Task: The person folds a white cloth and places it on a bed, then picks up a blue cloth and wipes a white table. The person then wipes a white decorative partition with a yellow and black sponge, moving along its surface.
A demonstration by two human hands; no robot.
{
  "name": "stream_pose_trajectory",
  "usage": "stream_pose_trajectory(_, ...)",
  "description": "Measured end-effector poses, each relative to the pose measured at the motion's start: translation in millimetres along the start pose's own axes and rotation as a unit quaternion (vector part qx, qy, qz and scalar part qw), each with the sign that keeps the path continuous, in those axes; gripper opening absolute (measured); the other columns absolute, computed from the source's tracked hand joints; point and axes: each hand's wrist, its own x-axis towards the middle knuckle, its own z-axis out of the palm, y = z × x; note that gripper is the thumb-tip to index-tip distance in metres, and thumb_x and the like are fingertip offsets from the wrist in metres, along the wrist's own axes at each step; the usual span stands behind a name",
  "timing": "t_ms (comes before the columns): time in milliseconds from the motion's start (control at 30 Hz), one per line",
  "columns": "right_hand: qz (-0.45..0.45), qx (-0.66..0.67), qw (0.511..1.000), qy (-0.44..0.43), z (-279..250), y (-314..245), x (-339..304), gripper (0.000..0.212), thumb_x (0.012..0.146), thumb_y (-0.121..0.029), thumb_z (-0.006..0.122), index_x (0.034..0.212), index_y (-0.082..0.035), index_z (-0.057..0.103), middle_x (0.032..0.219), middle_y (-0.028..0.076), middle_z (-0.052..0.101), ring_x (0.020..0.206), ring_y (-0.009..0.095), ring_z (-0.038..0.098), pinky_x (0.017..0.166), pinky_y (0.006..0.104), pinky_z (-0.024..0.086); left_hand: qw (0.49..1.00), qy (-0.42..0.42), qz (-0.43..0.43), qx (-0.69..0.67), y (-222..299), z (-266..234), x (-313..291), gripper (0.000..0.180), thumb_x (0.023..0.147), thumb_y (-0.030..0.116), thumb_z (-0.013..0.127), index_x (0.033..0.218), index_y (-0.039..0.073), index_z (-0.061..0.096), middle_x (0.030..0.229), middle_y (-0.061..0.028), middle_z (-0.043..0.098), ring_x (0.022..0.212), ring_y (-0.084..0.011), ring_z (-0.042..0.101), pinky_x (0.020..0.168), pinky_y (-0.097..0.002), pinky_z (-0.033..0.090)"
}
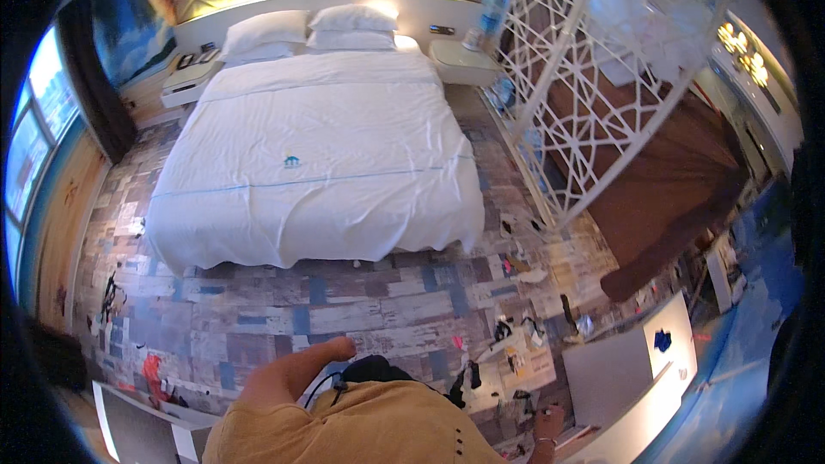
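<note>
The right hand (548, 421) is hanging low beside the pale desk (680, 326); whether its grip is grasping anything, I cannot tell. Small dark items (522, 394), the things nearest it, are lying just to its left, apparently on the patterned floor (369, 301). The left hand (343, 348) is showing beyond the yellow shirt (404, 421), too indistinct for its grip to be read. The right hand is probably doing the work, among those small items; a next move is likely calling for careful finger placement. Farther out, the white bed (318, 146) is standing neatly covered.
</note>
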Motion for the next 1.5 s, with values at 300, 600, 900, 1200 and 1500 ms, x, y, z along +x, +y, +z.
stream_pose_trajectory(300, -0.018, 0.052, 0.901, -0.431, 144, -13, 93, 0.029, 0.083, -0.03, 0.057, 0.09, -0.003, 0.064, 0.078, 0.009, 0.066, 0.064, 0.022, 0.06, 0.062, 0.0339, 0.049, 0.946, 0.018, -0.296, -0.128, -33, 60, -89, 0.029, 0.08, 0.017, 0.051, 0.099, 0.001, 0.066, 0.112, -0.0207, 0.061, 0.105, -0.0328, 0.058, 0.088, -0.0411, 0.047)
stream_pose_trajectory(600, -0.132, 0.074, 0.892, -0.425, 142, -29, 152, 0.033, 0.086, -0.033, 0.054, 0.095, -0.003, 0.063, 0.081, 0.008, 0.066, 0.07, 0.022, 0.062, 0.066, 0.0344, 0.05, 0.948, 0.018, -0.305, -0.086, 53, 72, -106, 0.027, 0.078, 0.021, 0.053, 0.09, 0.004, 0.069, 0.103, -0.0185, 0.064, 0.096, -0.0326, 0.061, 0.082, -0.0425, 0.049)
stream_pose_trajectory(900, -0.165, 0.062, 0.887, -0.426, 120, 16, 227, 0.037, 0.088, -0.036, 0.05, 0.101, -0.004, 0.062, 0.084, 0.007, 0.067, 0.075, 0.022, 0.063, 0.07, 0.035, 0.05, 0.939, 0.202, -0.112, -0.254, 198, 44, 39, 0.031, 0.082, 0.031, 0.054, 0.091, 0.004, 0.065, 0.088, -0.0171, 0.065, 0.079, -0.0334, 0.061, 0.072, -0.0459, 0.047)
stream_pose_trajectory(1200, -0.142, 0.065, 0.896, -0.415, 98, 99, 263, 0.041, 0.09, -0.038, 0.047, 0.106, -0.004, 0.061, 0.087, 0.007, 0.068, 0.08, 0.022, 0.064, 0.074, 0.0355, 0.051, 0.92, 0.128, -0.259, -0.266, 208, 71, 14, 0.024, 0.075, 0.022, 0.056, 0.082, 0.003, 0.069, 0.088, -0.0198, 0.065, 0.078, -0.0341, 0.062, 0.069, -0.0453, 0.049)
stream_pose_trajectory(1500, -0.017, 0.104, 0.884, -0.456, 92, 145, 204, 0.045, 0.091, -0.043, 0.045, 0.109, -0.007, 0.064, 0.092, 0.005, 0.069, 0.088, 0.021, 0.064, 0.079, 0.0357, 0.051, 0.96, -0.147, -0.239, 0.005, 115, 214, -73, 0.028, 0.079, 0.03, 0.058, 0.096, 0.01, 0.068, 0.096, -0.013, 0.067, 0.093, -0.0325, 0.062, 0.084, -0.0427, 0.048)
